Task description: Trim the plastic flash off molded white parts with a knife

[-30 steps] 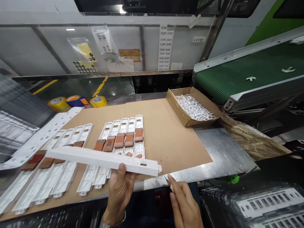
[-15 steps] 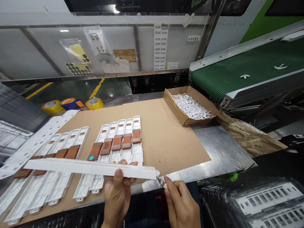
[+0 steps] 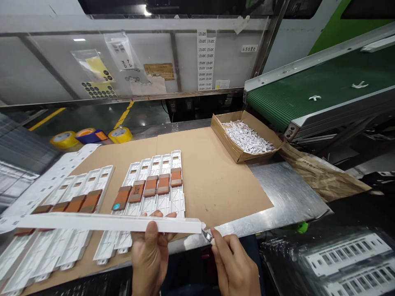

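My left hand (image 3: pixel 152 250) is closed around a long white plastic strip (image 3: pixel 111 222), thumb in front and fingertips behind, holding it level above the table's front edge. In my right hand (image 3: pixel 236 261) is a small metal-bladed trimming knife (image 3: pixel 207 235), pinched between thumb and fingers. Its blade touches, or lies very close to, the strip's right end; the exact contact is too small to tell. Beyond the strip lie two rows of white plastic parts (image 3: pixel 178 197) with brown blocks (image 3: pixel 151 186) across them. The strip partly covers these rows.
A cardboard box (image 3: pixel 226 142) of small white pieces stands at the back right, by a green conveyor belt (image 3: pixel 277 98) carrying white bits. Tape rolls (image 3: pixel 120 135) sit at the back left. Cardboard (image 3: pixel 212 176) covers the metal table (image 3: pixel 284 193). Slotted white panels (image 3: pixel 348 253) lie lower right.
The strip's left end has dipped and swung nearer the left, so it lies more level. Both hands keep their holds, and the blade stays at the right end. The view has shifted slightly.
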